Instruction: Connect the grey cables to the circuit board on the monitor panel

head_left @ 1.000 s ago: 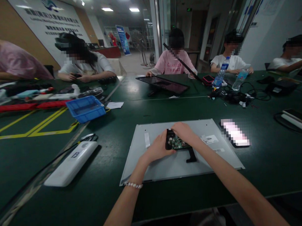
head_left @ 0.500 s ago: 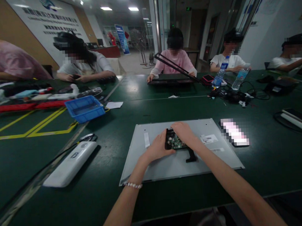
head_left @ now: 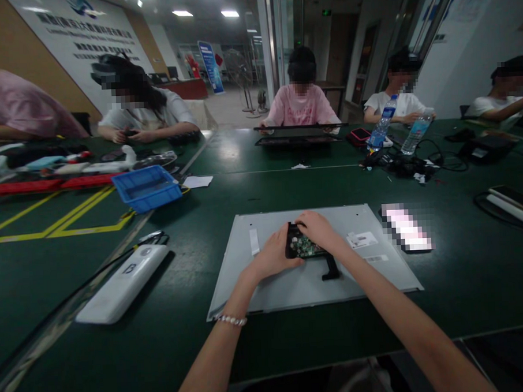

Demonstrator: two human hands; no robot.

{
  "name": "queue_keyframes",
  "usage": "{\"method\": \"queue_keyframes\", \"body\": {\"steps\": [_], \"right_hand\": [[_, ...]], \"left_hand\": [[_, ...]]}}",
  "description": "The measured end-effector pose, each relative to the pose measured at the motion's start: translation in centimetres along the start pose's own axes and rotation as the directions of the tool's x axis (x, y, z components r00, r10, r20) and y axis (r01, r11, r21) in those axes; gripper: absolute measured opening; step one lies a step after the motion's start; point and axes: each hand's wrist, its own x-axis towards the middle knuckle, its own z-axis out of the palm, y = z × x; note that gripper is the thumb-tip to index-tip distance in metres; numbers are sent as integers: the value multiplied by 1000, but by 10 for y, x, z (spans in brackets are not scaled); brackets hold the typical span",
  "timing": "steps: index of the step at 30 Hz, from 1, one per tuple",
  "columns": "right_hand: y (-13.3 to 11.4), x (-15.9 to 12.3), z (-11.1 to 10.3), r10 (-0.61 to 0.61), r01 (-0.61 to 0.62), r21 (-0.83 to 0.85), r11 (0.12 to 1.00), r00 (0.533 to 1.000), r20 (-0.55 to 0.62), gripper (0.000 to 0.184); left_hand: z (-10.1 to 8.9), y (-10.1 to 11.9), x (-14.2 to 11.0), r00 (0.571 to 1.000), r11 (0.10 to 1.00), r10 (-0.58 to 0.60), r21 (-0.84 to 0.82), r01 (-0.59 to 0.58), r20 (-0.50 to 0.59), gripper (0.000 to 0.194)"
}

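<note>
A green circuit board in a black housing (head_left: 306,246) rests on a flat silver panel (head_left: 287,290) in front of me. My left hand (head_left: 275,250) grips the housing's left side, thumb along its near edge. Curled over the far right part of the same housing is my right hand (head_left: 318,231), its fingertips at the top edge. Part of the board is hidden under that hand. A black bracket-like arm (head_left: 331,269) sticks out from the housing toward me. White labels (head_left: 361,239) are stuck on the panel.
Left of the panel lies a white power bank (head_left: 124,283) with a cable. Beyond it stands a blue bin (head_left: 147,189). A phone (head_left: 405,228) lies right of the panel. Water bottles (head_left: 417,132) and cables stand farther back. Several people sit across the green table (head_left: 244,188).
My hands stay nearly still on the housing; my right fingers shift slightly at the far edge. Across the table, a person has lowered a black frame from tilted to level.
</note>
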Motion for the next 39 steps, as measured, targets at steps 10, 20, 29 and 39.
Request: {"method": "queue_keyframes", "body": {"steps": [10, 20, 29, 39], "right_hand": [[2, 3, -3, -8, 7, 51, 999, 1000, 16, 26], [36, -25, -33, 35, -26, 115, 993, 997, -71, 29], [117, -106, -39, 310, -305, 192, 933, 951, 9, 37], [109, -108, -31, 250, -238, 331, 913, 968, 5, 22]], "left_hand": [[0, 2, 0, 1000, 1000, -23, 1, 23, -19, 100], [0, 4, 1, 999, 988, 16, 151, -10, -33, 107], [1, 62, 2, 987, 946, 161, 281, -163, 30, 69], [18, 67, 4, 975, 930, 219, 291, -223, 47, 52]]}}
